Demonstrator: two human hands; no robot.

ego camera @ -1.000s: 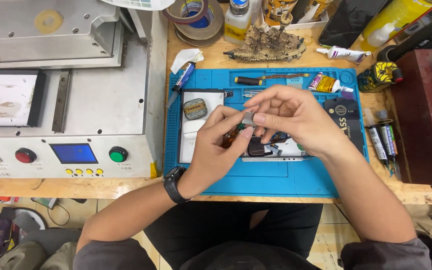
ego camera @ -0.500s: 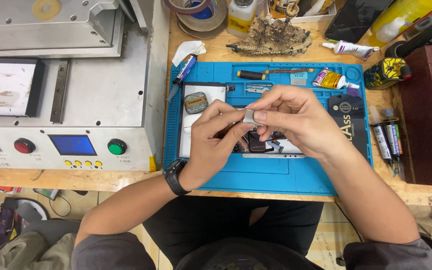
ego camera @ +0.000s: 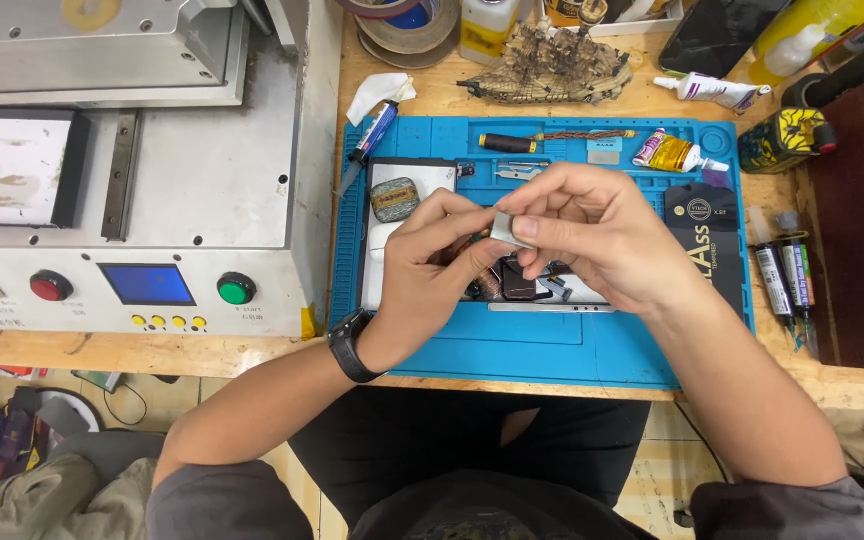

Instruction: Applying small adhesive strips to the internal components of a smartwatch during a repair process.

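Note:
Both hands meet over the middle of a blue work mat [ego camera: 552, 345]. My left hand [ego camera: 432, 275], with a black watch on the wrist, and my right hand [ego camera: 592, 235] pinch a small flat grey piece [ego camera: 505, 228] between their fingertips. Under the hands lies an opened phone [ego camera: 527, 285] with dark inner parts showing; the hands hide most of it. A small oval grey-brown block [ego camera: 394, 199] rests on the white area left of the hands.
A grey machine [ego camera: 182, 180] with a blue screen, red and green buttons fills the left. On the mat's top row lie a screwdriver [ego camera: 508, 143], tweezers and a small tube [ego camera: 670, 153]. A black packet [ego camera: 704, 240], pens, tape rolls and a model ship [ego camera: 552, 65] surround it.
The view has shifted slightly, so the bench sits higher in frame. Both hands keep pinching the small grey piece in the same spot over the phone.

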